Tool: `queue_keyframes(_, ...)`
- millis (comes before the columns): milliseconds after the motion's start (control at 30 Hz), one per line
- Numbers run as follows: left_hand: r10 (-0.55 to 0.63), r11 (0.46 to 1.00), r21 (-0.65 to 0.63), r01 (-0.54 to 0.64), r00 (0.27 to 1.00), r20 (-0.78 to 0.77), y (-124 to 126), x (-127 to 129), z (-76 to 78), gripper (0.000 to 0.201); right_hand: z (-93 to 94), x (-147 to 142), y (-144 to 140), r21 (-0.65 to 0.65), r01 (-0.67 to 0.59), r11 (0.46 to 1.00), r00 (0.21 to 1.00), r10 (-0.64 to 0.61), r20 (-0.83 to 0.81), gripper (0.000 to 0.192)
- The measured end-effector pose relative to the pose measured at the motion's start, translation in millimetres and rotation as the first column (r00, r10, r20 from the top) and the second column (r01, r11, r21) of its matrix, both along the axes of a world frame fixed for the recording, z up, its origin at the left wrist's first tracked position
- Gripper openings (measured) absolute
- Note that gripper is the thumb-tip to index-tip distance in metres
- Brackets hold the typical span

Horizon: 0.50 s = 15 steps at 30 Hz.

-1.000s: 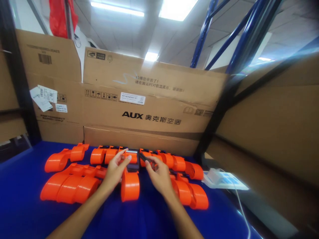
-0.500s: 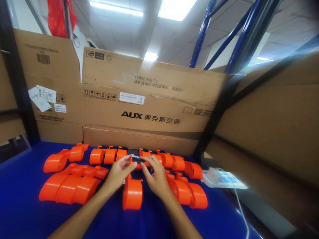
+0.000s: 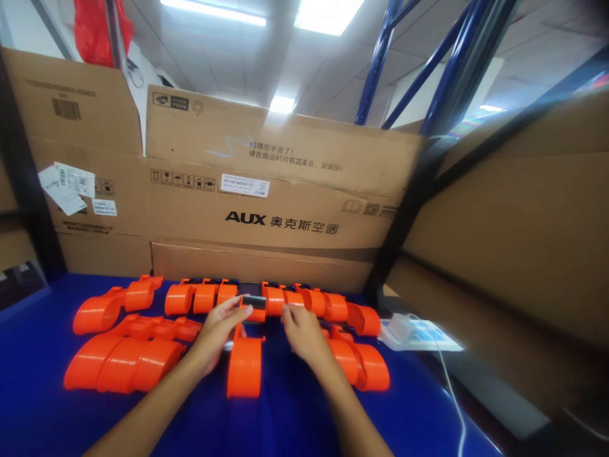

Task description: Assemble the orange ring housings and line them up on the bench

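My left hand (image 3: 217,331) grips an orange plastic part (image 3: 258,314) by its left end, thumb in front. A dark, glossy strip (image 3: 254,302) sits along the top of that part. To the right, apart from it, my right hand (image 3: 305,332) is closed with its fingers curled together; what is between them, if anything, is hidden. Just below my left hand stands a single orange ring-shaped plastic piece (image 3: 245,369) on the blue surface. Behind my hands runs a row of similar orange pieces (image 3: 205,298), some with dark parts on top.
Orange pieces stand in groups at the left (image 3: 118,362) and right (image 3: 371,367) of the blue table (image 3: 200,425). A cardboard wall (image 3: 266,254) closes off the back. A white box with a cable (image 3: 402,329) lies at the right edge, beside dark rack posts (image 3: 397,228).
My right hand has let go of the orange part and moved right, its fingers now curled. My left hand still holds the part. The whole view has shifted slightly.
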<state>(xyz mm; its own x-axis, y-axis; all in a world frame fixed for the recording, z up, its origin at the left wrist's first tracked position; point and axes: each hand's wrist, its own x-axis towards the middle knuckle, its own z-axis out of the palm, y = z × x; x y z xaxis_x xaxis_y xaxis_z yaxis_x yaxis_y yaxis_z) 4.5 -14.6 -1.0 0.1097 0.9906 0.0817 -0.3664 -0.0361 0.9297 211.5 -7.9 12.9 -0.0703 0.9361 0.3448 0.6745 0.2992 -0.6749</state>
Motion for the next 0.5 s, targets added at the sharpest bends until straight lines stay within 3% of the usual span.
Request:
queue_keyframes(100,0.003,1.000,0.005,-0.003,1.000,-0.022,1,0,-0.4,0.063,-4.8,-3,-5,-0.035,0.030,0.999,0.974,-0.021,0.225,0.035)
queue_keyframes(200,0.005,1.000,0.003,-0.005,1.000,-0.021,1,0,0.1,0.064,-7.5,-11,-8,-0.059,-0.025,0.998,0.967,0.039,0.250,0.033)
queue_keyframes(367,0.014,1.000,-0.002,-0.014,1.000,-0.001,0,2,1.2,0.065,-3.5,-21,-5,-0.036,-0.324,0.945,0.933,0.325,0.155,0.033)
queue_keyframes(500,0.025,0.999,-0.041,-0.023,0.999,0.048,0,1,2.6,0.060,1.3,-12,-2,0.009,-0.253,0.967,0.953,0.248,0.175,0.027)
